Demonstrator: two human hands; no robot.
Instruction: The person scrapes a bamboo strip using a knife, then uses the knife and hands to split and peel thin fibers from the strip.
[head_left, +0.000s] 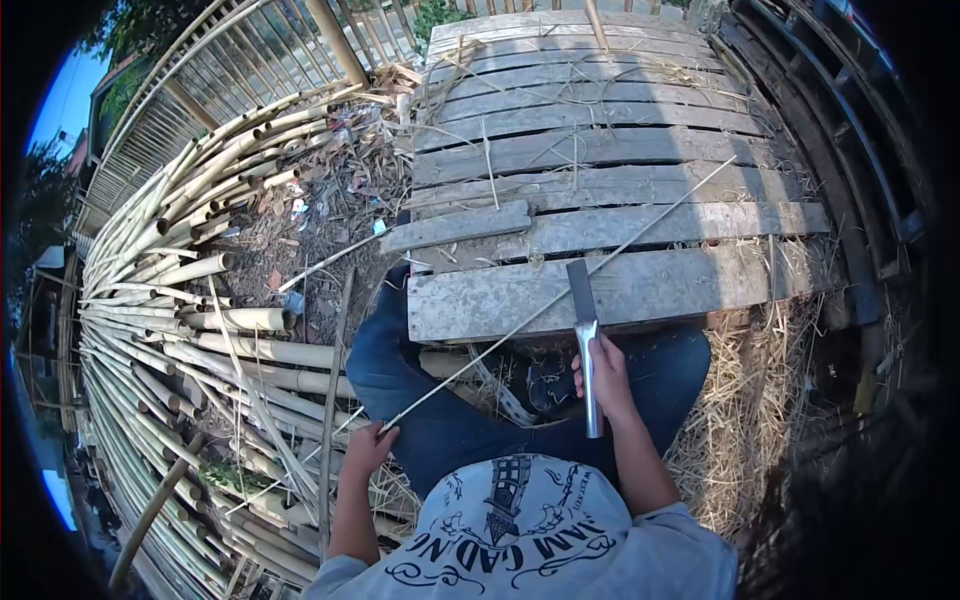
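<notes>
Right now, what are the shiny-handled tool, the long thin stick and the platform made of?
Tool: the handle is probably polished metal, since it gleams silver; the dark, flat blade may be duller metal. Stick: likely split bamboo, pale and slender. Platform: weathered wood, grey, rough planks with gaps.

our bamboo strip passes beneath our square-ended knife

we see the strip pale, slender and nearly straight, slanting from our left hand out over the plank platform; the knife, in our right hand, points its dark flat blade away, its shiny tubular handle toward us; whether they touch, we cannot tell.
</notes>
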